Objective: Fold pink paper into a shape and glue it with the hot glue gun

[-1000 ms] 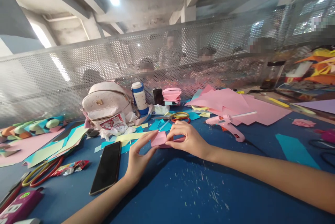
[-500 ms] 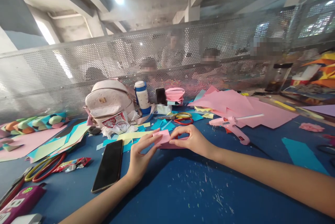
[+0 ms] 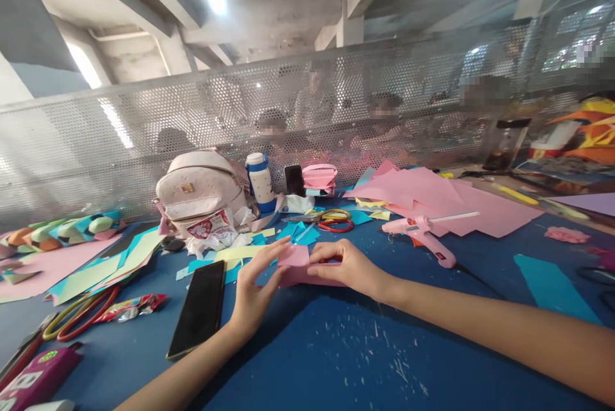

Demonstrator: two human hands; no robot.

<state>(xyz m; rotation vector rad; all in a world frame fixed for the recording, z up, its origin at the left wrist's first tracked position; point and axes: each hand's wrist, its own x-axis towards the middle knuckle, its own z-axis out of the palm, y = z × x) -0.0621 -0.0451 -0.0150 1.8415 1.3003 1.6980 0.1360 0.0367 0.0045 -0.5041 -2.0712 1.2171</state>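
Note:
Between my two hands is a strip of pink paper (image 3: 294, 257), folded, with a flat square top face and a longer part running right under my right hand. My left hand (image 3: 257, 286) grips its left end between thumb and fingers. My right hand (image 3: 353, 267) pinches the paper's right side with thumb and forefinger. A black smartphone (image 3: 198, 308) lies just left of my left hand. Beyond my right hand rests a pink glue gun (image 3: 423, 232) on its side. Red-and-yellow handled scissors (image 3: 336, 222) lie behind the paper.
A pale backpack (image 3: 199, 184) and a white-and-blue bottle (image 3: 261, 180) stand at the back before a perforated metal screen (image 3: 144, 123). Pink sheets (image 3: 442, 196) are stacked back right. More scissors (image 3: 89, 315) and a candy wrapper (image 3: 132, 306) lie left. People sit beyond the screen.
The pink paper's top face now shows more, tipped towards me, with both hands still on it. The view has shifted slightly.

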